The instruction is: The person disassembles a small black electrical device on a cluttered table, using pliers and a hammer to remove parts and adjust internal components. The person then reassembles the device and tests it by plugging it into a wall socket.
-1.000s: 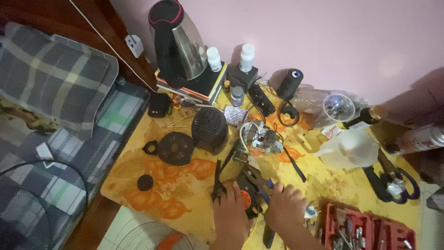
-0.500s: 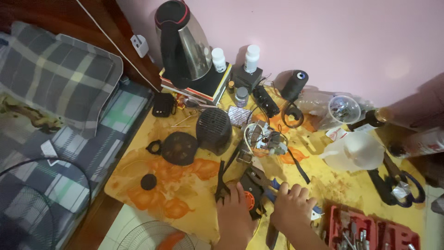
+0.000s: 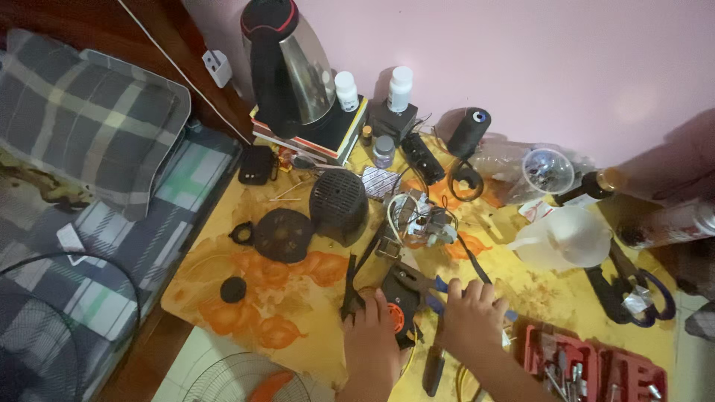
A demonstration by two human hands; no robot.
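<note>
While your left hand [image 3: 370, 335] presses on the small black motor housing [image 3: 402, 301] at the desk's [image 3: 223, 283] near edge, steadying it, your right hand [image 3: 471, 320] rests flat beside it over blue-handled pliers [image 3: 439, 286]; the 2 hands stay apart.

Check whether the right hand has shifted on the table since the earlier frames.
Cannot tell. The right hand sits beside the black device with the orange dial, just as before; the scene's shift in frame looks like head-camera motion.

Left hand [image 3: 372, 335] and right hand [image 3: 469, 321] lie side by side, palms down, fingers curled.
</note>
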